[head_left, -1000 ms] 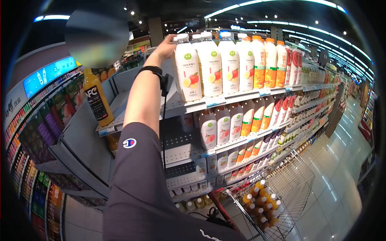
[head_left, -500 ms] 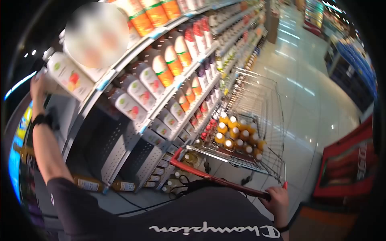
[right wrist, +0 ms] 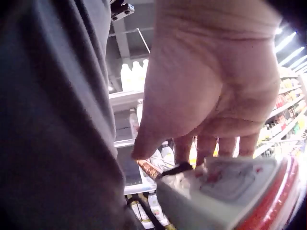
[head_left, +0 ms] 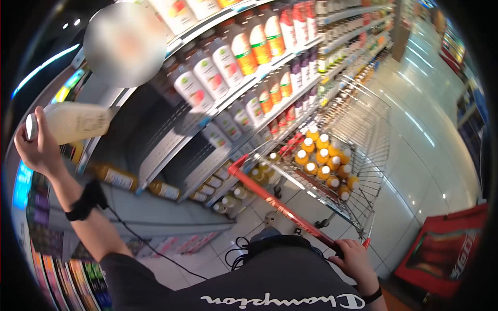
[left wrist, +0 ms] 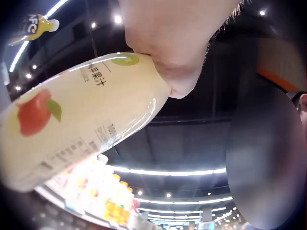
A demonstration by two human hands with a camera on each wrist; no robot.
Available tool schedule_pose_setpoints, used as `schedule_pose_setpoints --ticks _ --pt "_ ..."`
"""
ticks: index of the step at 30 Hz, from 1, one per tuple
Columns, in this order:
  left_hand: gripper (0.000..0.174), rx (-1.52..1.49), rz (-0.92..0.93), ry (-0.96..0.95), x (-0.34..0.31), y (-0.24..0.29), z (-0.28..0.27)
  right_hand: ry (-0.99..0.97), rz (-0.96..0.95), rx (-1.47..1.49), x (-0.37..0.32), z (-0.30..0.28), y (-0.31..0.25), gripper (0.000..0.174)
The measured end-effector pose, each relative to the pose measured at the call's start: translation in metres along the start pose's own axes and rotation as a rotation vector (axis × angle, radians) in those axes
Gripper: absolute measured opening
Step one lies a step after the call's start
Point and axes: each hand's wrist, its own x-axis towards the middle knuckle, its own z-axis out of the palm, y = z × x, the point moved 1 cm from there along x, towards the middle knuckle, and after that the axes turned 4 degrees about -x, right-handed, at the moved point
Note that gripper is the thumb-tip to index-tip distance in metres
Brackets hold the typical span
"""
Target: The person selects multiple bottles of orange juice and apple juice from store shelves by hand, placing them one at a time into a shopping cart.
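The juice bottle (head_left: 83, 122) had been drawn off the shelf (head_left: 207, 26) and was held tilted, its neck gripped by the left hand (head_left: 39, 147), presumably freed for carrying; the cart handle (head_left: 282, 207) was clasped by the right hand (head_left: 355, 262).

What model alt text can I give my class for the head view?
A person's left hand grips a pale bottle near its white cap, beside store shelves of drinks. The right hand rests on the red handle of a shopping cart carrying bottles of orange-coloured drink.
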Motion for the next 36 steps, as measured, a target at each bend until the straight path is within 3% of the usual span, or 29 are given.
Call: schedule_pose_setpoints --ticks 2,4,5,7,8,10,11,14,15,16,18,19,21,23,24,25,26,28,31,34,35,36 --pt "0.03 -0.48 0.011 0.019 -0.03 0.038 -0.043 -0.071 -0.111 0.004 0.006 -0.015 0.002 0.053" --pt "0.023 -0.546 -0.097 -0.103 -0.062 0.068 -0.089 -0.02 -0.203 0.006 0.011 -0.046 -0.015 0.048" --pt "0.023 -0.606 -0.092 -0.072 -0.086 0.105 -0.107 0.035 -0.239 0.036 0.011 -0.054 -0.019 0.047" --pt "0.04 -0.709 0.031 -0.147 -0.128 0.153 -0.138 0.14 -0.323 0.113 0.007 -0.077 -0.033 0.044" --pt "0.05 -0.902 -0.039 -0.231 -0.156 0.174 -0.152 0.185 -0.38 0.149 0.002 -0.088 -0.044 0.046" --pt "0.049 -0.974 0.116 -0.562 -0.18 0.219 -0.188 0.273 -0.485 0.224 -0.014 -0.106 -0.063 0.05" --pt "0.054 -1.128 0.029 -0.735 -0.198 0.239 -0.196 0.261 -0.553 0.164 -0.023 -0.114 -0.068 0.074" --pt "0.037 -1.483 -0.165 -0.612 -0.248 0.313 -0.221 0.281 -0.612 0.29 -0.046 -0.11 -0.075 0.101" --pt "0.038 -1.598 -0.21 -0.662 -0.258 0.331 -0.235 0.205 -0.626 0.243 -0.055 -0.105 -0.065 0.127" --pt "0.039 -1.716 -0.252 -0.714 -0.264 0.344 -0.246 0.123 -0.429 0.33 -0.075 -0.104 -0.066 0.126" --pt "0.042 -1.804 -0.313 -0.818 -0.268 0.364 -0.264 0.366 -0.407 0.523 -0.098 -0.106 -0.085 0.033" --pt "0.043 -1.847 -0.354 -0.867 -0.268 0.375 -0.271 0.308 -0.403 0.505 -0.107 -0.105 -0.073 0.055" --pt "0.044 -1.795 -0.346 -0.926 -0.274 0.397 -0.279 0.182 -0.395 0.48 -0.122 -0.098 -0.037 0.104" --pt "0.049 -1.748 -0.306 -0.917 -0.284 0.415 -0.281 0.25 -0.294 0.521 -0.134 -0.099 -0.016 0.1" --pt "0.048 -1.75 -0.447 -0.999 -0.29 0.418 -0.282 0.289 -0.248 0.543 -0.137 -0.1 -0.004 0.098" --pt "0.047 -1.744 -0.593 -1.077 -0.299 0.42 -0.282 0.226 -0.166 0.748 -0.137 -0.102 0.016 0.094" --pt "0.046 -1.731 -0.738 -1.145 -0.311 0.422 -0.277 0.304 -0.102 0.838 -0.141 -0.11 0.022 0.093" --pt "0.049 -1.172 -0.244 -1.317 -0.36 0.425 -0.251 0.44 -0.046 0.937 -0.139 -0.119 0.052 0.092" --pt "0.05 -0.867 0.005 -1.397 -0.425 0.441 -0.238 0.463 0.026 0.894 -0.129 -0.132 0.121 0.113" --pt "0.059 -0.641 0.027 -1.718 -0.459 0.457 -0.232 0.473 -0.168 0.84 -0.101 -0.152 0.189 0.112" --pt "0.061 -0.56 0.046 -1.863 -0.47 0.458 -0.228 0.482 -0.187 0.919 -0.093 -0.162 0.199 0.095" --pt "0.059 -0.53 0.015 -1.798 -0.47 0.459 -0.23 0.476 -0.204 0.929 -0.079 -0.178 0.213 0.099"
